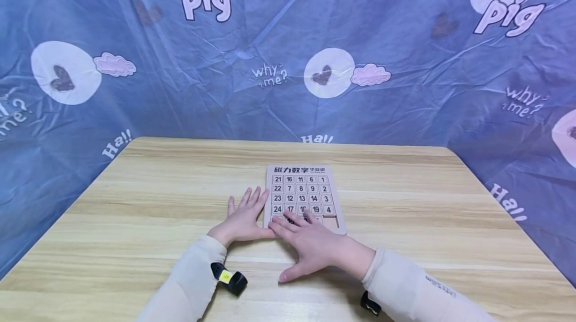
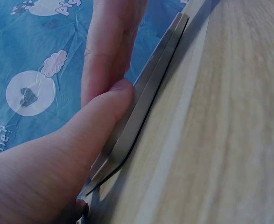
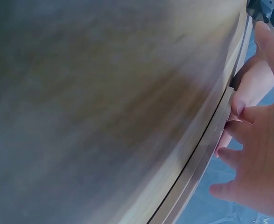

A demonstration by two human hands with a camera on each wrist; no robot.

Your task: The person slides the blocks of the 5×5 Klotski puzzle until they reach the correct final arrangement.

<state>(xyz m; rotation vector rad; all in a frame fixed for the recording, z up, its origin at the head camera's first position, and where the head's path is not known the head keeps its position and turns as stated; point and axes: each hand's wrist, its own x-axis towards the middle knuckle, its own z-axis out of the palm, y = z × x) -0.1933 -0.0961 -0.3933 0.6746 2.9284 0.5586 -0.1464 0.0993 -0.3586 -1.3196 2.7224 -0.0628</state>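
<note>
A number sliding puzzle [image 1: 268, 182] lies flat on the table, its numbered square tiles set in a pale frame under dark printed characters. At its bottom right corner is a gap without a tile, below tile 4 [image 1: 328, 210]. My left hand [image 1: 243, 223] rests against the left edge, fingers fairly straight and spread, thumb at the lower left corner. My right hand [image 1: 315, 248] reaches over the bottom rows with fingers extended onto the tiles and thumb held apart; it partly covers the lowest row. In the left wrist view, the thumb [image 2: 113, 100] touches the puzzle's side.
The wood-grain table [image 1: 405, 202] spreads around the puzzle. Behind it hangs a blue printed cloth [image 1: 279, 107]. Each sleeved forearm carries a black wrist device, the left one [image 1: 236, 282] with a yellow label.
</note>
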